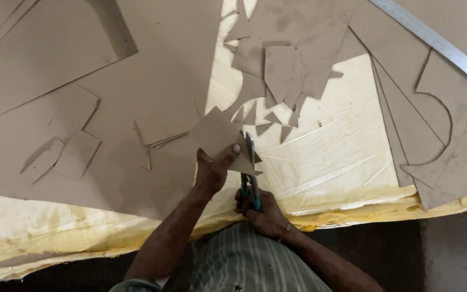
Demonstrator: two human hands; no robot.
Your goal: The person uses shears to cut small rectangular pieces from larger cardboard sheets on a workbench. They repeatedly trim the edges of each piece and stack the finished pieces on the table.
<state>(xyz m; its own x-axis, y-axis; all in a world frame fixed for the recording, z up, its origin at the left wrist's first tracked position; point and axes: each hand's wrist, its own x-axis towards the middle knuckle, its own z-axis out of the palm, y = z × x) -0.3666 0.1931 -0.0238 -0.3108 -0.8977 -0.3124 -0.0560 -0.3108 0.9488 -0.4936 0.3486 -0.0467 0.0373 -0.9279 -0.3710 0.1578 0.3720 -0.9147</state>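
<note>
**Scissors at the edge of a small cardboard piece, with cut-offs all around**

The work surface is a yellow plastic sheet (347,146) spread flat; its near edge runs ragged across the lower part of the view, and beyond that edge lies a dark floor (439,249). Most of the left side is covered by large brown cardboard sheets (55,59) and loose offcuts. The right side holds more cut sheets, one with a curved cut edge (444,116). A long metal ruler (433,40) lies slantwise across the top right corner. The only bare room is the yellow strip in the middle and to the right of the hands, strewn at its upper end with small triangular scraps (268,121) below a pile of bigger scraps (282,70).

The left hand (214,170) is closed on a small angular cardboard piece (214,132), thumb pressed on top near its lower edge, holding it just above the sheet. The right hand (263,213) is wrapped around the blue-green handles of a pair of scissors (251,173), just beside and below the left hand. The blades point away from the person and meet the right edge of the held piece, close to the left thumb. Both forearms come in from the bottom centre, over a striped garment (244,259).
</note>
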